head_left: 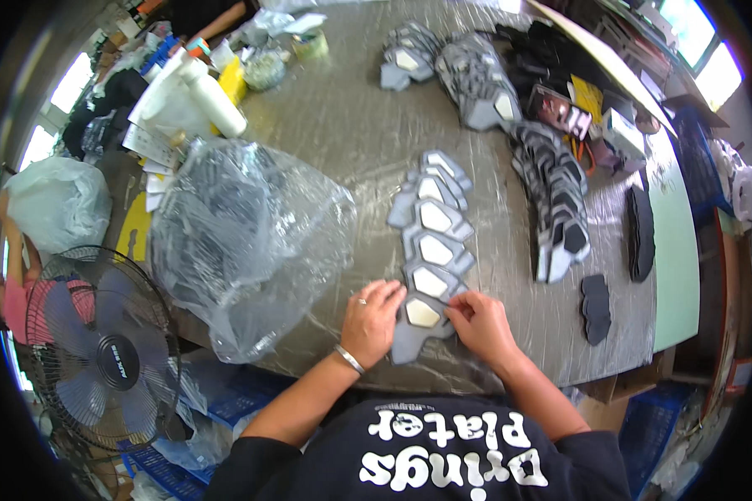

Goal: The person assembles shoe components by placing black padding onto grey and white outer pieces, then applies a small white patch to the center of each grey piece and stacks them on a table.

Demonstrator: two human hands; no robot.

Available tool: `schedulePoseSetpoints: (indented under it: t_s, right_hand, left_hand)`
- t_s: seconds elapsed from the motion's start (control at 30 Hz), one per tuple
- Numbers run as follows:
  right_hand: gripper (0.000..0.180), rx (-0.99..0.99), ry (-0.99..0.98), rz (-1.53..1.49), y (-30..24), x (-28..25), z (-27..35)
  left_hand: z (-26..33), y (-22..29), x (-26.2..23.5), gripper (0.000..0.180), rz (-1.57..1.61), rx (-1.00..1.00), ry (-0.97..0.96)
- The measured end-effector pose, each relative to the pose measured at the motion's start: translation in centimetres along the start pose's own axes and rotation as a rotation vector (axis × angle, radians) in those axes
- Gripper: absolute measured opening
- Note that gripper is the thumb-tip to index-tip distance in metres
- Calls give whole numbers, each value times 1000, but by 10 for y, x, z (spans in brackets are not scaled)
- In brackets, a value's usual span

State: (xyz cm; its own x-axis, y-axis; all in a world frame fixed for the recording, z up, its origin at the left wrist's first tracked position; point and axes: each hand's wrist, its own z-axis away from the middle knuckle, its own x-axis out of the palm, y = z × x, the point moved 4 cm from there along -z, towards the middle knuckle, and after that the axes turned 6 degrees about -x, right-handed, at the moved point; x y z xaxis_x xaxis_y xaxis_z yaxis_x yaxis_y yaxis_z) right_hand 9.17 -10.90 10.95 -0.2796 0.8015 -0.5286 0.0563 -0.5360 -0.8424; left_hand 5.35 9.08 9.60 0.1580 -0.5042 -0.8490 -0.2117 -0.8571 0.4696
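Observation:
A row of overlapping grey foam-like pads (437,252), each with a white angular patch, runs away from me down the middle of the table. At its near end lies a grey pad (409,344) with a cream patch. My left hand (369,321), wearing a ring and a bracelet, grips the left edge of that pad with bent fingers. Opposite it, my right hand (480,327) pinches the right edge between thumb and fingers. The fingertips partly cover the pad's edges, so the exact hold is hard to see.
A clear plastic bag (251,242) of dark pieces lies left. Stacked grey-black pads (553,200) and another pad pile (476,79) sit at right and far. Dark strips (596,309) lie right. A phone (560,111), white bottle (213,98) and fan (109,355) stand around.

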Motion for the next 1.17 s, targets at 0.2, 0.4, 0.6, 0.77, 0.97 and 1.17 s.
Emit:
schedulePoseSetpoints:
  t_s: [0.2,0.4,0.6,0.77,0.97,1.17]
  right_hand:
    - [30,-136,3,266,-3,1,0]
    - [60,-536,-155,494,-37,41,26]
    - [67,-518,-256,704,-13,74,20]
    - [64,-519,-273,711,-14,57,1]
    - [64,-597,-374,742,-5,42,-10]
    - [64,-667,-550,732,-7,24,-19]
  left_hand:
    - [-16,-5,1,33,143,-11,46]
    - [-130,0,8,60,167,107,139]
    - [-209,3,81,72,-111,124,-94]
    - [-206,-3,83,73,-111,-19,-171]
    - [-199,-15,73,73,-138,-305,-93]
    - [-194,-14,66,73,-135,-388,2]
